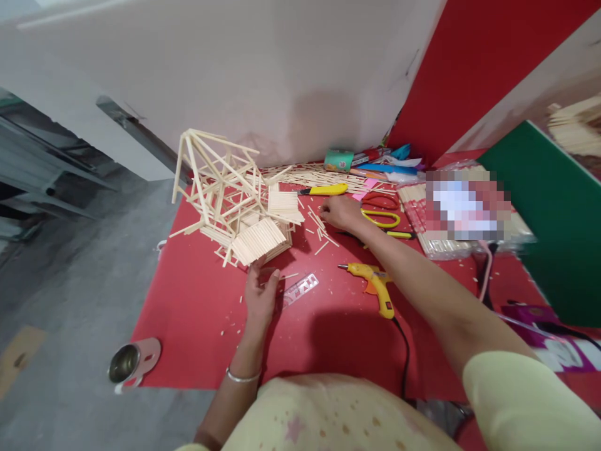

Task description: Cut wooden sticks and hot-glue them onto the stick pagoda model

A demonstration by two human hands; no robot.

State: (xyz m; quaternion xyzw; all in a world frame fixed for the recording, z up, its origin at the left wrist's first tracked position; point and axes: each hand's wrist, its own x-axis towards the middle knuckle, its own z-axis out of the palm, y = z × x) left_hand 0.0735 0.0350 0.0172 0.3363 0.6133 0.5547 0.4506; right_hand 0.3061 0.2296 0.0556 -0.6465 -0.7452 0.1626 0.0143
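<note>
A model built of thin wooden sticks (220, 188) stands at the left back of the red table, with an open frame and flat slatted panels. My left hand (260, 294) is at its front edge, fingertips against or just under a slatted panel (259, 241), thumb held apart. A thin stick (290, 276) and a clear ruler (300, 289) lie beside that thumb. My right hand (342, 213) is over short loose sticks (320, 228), its fingers curled together; whatever they hold is hidden. Near it are a yellow cutter (328, 189) and yellow-handled scissors (382, 218).
A yellow glue gun (375, 282) lies below my right forearm, its cord running to the front edge. Bagged sticks (422, 219) and a green board (530, 225) are at right. A mug (136, 360) stands at the front left corner. Long sticks line the wall.
</note>
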